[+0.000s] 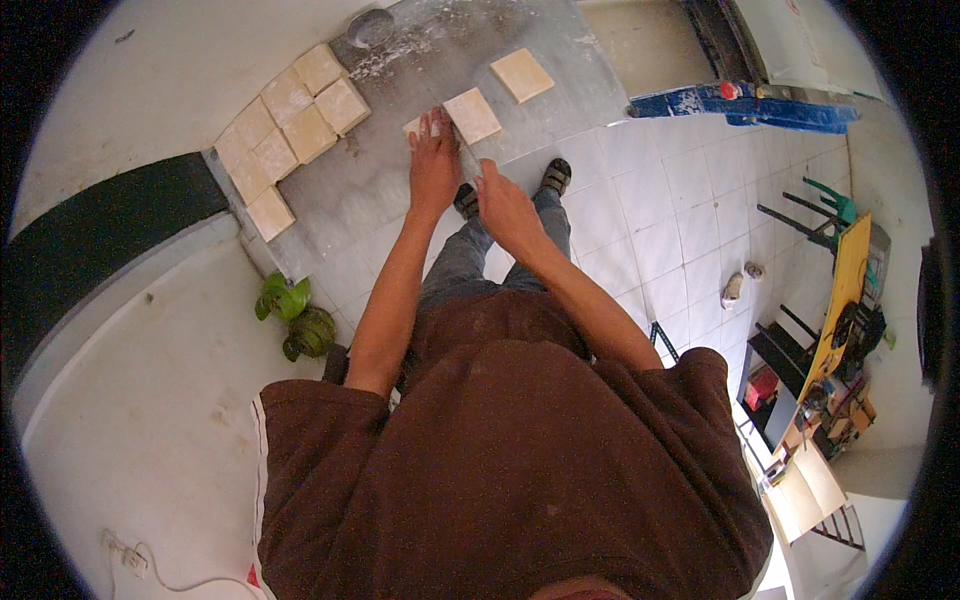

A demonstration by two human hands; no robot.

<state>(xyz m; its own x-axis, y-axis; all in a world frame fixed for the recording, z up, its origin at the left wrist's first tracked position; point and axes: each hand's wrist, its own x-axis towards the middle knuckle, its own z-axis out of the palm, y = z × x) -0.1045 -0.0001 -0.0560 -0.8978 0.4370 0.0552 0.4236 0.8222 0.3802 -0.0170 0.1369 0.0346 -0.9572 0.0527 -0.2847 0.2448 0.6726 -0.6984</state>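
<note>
On the floury grey metal table (350, 190), my left hand (435, 165) lies with fingers stretched flat over a pale dough piece, mostly hidden beneath it. Close by, my right hand (508, 212) is closed round the handle of a knife. Its thin knife blade (468, 153) points away from me, between my left fingers and a square dough slab (472, 115). The handle is hidden in my grip. Farther right rests another square dough slab (522, 75), apart from the rest. Several more dough slabs (285, 98) sit edge to edge along the wall at the left.
A round metal dish (371, 28) stands at the table's far edge. Left of my legs is a potted plant (312, 330). A blue bench-like piece (740, 108) stands beyond the table's right end. Shoes (733, 290) and a cluttered yellow-topped table (838, 290) are at right.
</note>
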